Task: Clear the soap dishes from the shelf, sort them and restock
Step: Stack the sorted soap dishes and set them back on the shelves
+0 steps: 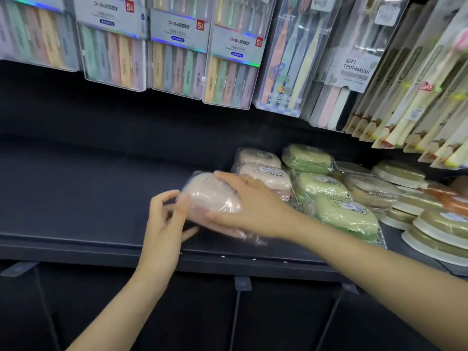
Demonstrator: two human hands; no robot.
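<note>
Restocking stage, head view: my right hand (249,206) grasps a pink soap dish (215,198) in clear wrap, fingers spread over its top and thumb under its near edge, holding it just above or on the dark shelf (76,198), which of the two I cannot tell; my left hand (164,219) is released, its fingers loosely bent and the fingertips touching the wrap at the dish's left end, apparently steadying it. The dish sits at the left end of the stock, just beside a short row of pink dishes (263,171) running toward the back. To their right lie green dishes (319,183) in a like row, then flat round dishes (435,229) stacked at the far right. Judged from this layout, sorting by colour looks largely done and restocking is under way: the right part of the shelf is filled in groups, while its left stretch carries nothing. What remains off the shelf is out of view. Toothbrush packs (177,51) hang above
</note>
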